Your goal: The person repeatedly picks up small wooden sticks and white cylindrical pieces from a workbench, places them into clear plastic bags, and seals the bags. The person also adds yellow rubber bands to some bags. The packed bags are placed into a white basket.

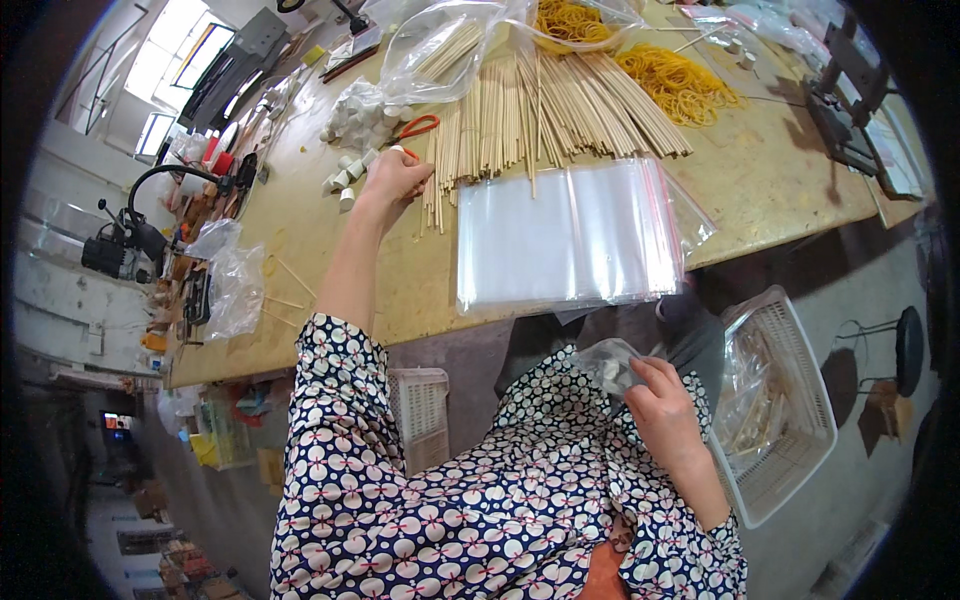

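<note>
My left hand (395, 180) reaches over the table with fingers pinched together. What they hold, if anything, I cannot make out. Right beside it are red-handled scissors (418, 126), several short white cylinders (347, 180) and the left end of a wide row of thin wooden sticks (505, 115). Low over my lap, my right hand (660, 398) grips a small clear plastic bag (607, 366) that seems to hold whitish pieces. A stack of clear flat bags (565, 240) with a pink strip lies at the table's front edge, below the sticks.
Yellow rubber bands (675, 85) are heaped behind the sticks, beside an open plastic bag (440, 55). A black metal stand (850, 110) occupies the right of the table (780, 215). On the floor at right is a white basket (785, 450) with bagged sticks, near a black stool (908, 350).
</note>
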